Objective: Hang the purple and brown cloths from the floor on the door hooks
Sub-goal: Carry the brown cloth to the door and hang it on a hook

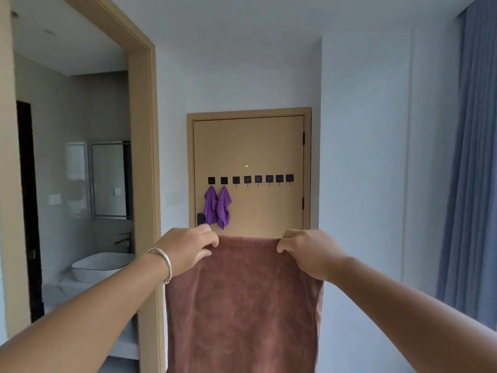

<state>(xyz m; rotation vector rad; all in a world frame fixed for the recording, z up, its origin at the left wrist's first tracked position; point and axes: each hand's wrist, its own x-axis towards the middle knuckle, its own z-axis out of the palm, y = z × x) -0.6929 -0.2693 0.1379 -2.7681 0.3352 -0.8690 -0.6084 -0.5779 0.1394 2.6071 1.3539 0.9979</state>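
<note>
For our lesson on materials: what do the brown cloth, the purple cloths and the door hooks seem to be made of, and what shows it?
Brown cloth: seemingly plush microfibre or terry; matt, fuzzy nap, soft drape.
Purple cloths: thin, soft fabric, perhaps microfibre; they hang in limp, pointed folds.
Hooks: black square plates with thin prongs, metal or plastic; too small to tell.

door (266,146), tan, closed: carrying a row of eight black hooks (250,179). two purple cloths (217,208) are hanging side by side from the two leftmost hooks; the other six are hanging bare.
</note>
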